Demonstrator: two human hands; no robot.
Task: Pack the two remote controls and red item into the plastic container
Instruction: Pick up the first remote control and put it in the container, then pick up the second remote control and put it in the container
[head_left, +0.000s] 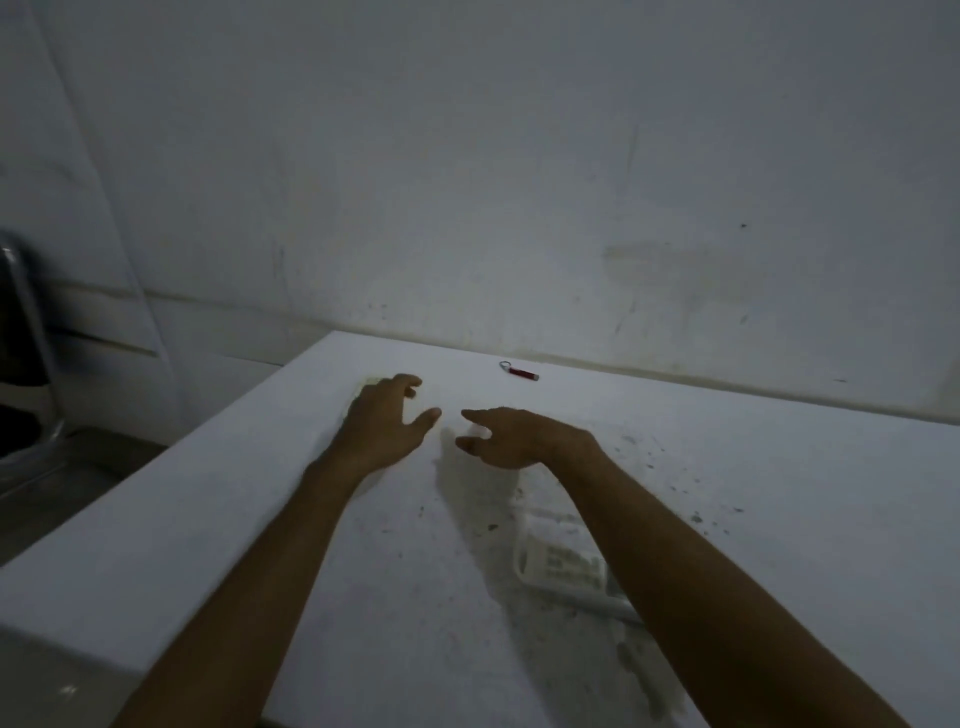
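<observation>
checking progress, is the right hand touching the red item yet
Apart. The head view shows bare white table between the right hand and the red item, which lies alone near the far edge.

Red item (521, 372) w/ keyring lies flat, far table edge; white remote (563, 564) nearer.

Bare forearms, no sleeves; hands (387, 423) w/o rings.
</observation>
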